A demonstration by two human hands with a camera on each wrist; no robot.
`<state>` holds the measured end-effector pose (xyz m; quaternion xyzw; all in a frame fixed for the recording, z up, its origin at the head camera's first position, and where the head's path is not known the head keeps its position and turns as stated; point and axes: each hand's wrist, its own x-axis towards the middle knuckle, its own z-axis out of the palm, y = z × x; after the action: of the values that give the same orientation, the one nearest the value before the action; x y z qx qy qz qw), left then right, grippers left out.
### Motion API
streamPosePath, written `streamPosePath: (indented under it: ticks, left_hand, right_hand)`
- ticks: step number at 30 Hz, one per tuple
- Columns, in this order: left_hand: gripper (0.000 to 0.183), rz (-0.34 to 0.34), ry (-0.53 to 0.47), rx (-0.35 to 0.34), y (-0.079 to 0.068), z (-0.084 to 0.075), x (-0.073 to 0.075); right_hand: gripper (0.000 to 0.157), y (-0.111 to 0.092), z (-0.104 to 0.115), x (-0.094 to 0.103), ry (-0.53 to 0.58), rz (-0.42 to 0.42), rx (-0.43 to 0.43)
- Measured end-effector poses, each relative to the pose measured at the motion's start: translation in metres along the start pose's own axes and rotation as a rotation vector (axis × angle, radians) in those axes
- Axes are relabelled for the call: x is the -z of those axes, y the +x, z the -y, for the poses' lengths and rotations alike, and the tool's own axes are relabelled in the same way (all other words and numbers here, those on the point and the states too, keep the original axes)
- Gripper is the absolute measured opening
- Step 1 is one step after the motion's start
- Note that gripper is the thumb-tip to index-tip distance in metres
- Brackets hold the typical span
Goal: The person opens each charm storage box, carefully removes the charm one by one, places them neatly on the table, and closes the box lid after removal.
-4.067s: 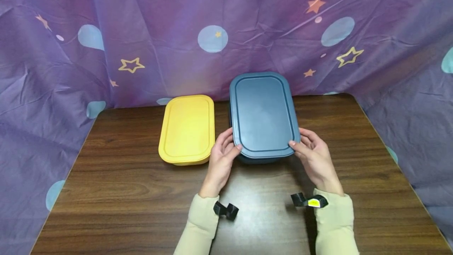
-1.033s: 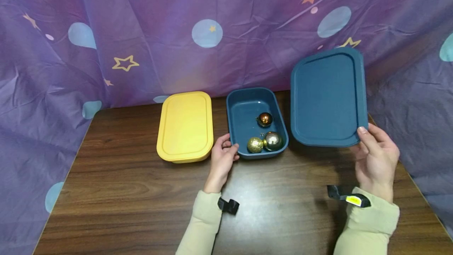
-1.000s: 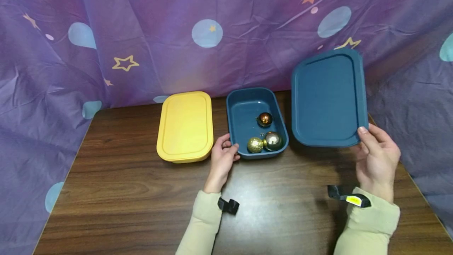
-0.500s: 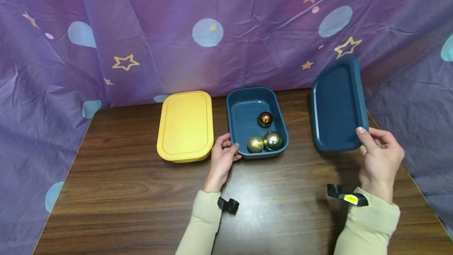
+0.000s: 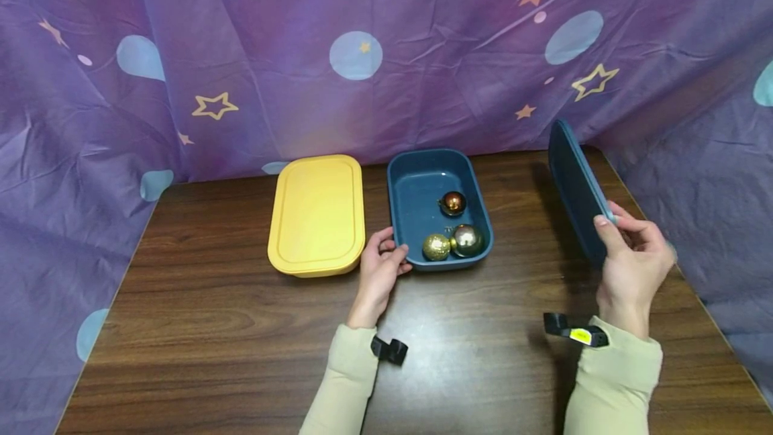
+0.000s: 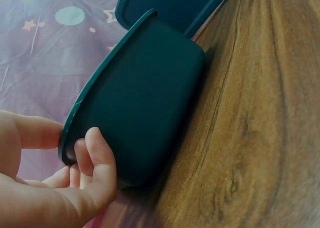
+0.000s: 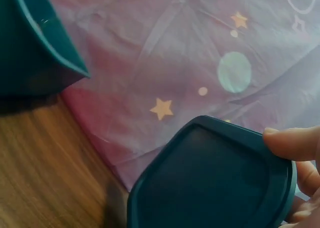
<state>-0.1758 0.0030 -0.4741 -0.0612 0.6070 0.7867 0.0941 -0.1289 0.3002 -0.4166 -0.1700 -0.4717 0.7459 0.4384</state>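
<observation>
In the head view a blue storage box (image 5: 417, 197) stands uncovered on the table, holding a brown bauble (image 5: 453, 203), a silver bauble (image 5: 467, 240) and a glittery gold bauble (image 5: 436, 247). My left hand (image 5: 379, 270) grips its near left corner, thumb at the rim; the left wrist view has the fingers (image 6: 102, 155) against the box's outer wall (image 6: 140, 98). Off to the right, my right hand (image 5: 634, 274) pinches the blue lid (image 5: 576, 197) by its edge, thumb on one face. The lid is tipped nearly edge-on; its underside (image 7: 210, 183) fills the lower right wrist view.
A yellow box with a yellow lid (image 5: 317, 217) sits left of the blue one, near my left hand. Behind the brown wooden table (image 5: 229, 327) hangs a purple curtain (image 5: 272, 32) with stars and dots. Black camera mounts (image 5: 389, 351) are on both wrists.
The lid has come off the blue box and moved right in my right hand, uncovering the baubles. Lately it has turned from face-on to nearly edge-on and dropped lower. My left hand keeps its corner.
</observation>
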Motion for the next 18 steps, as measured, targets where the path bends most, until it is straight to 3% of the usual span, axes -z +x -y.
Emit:
streamPosePath:
  ticks: [6, 12, 18]
  left_hand:
    - [0.049, -0.002, 0.008, 0.003, 0.000, 0.000, 0.000]
    - [0.048, -0.006, 0.019, -0.003, -0.001, 0.000, 0.000]
    - [0.049, -0.007, 0.016, -0.001, 0.000, 0.001, 0.000]
  right_hand:
    - [0.011, -0.004, -0.012, -0.004, -0.367, 0.015, 0.016]
    - [0.021, -0.008, -0.027, 0.000, -0.817, 0.126, 0.114]
    - [0.020, -0.010, -0.040, 0.006, -0.976, 0.315, 0.221]
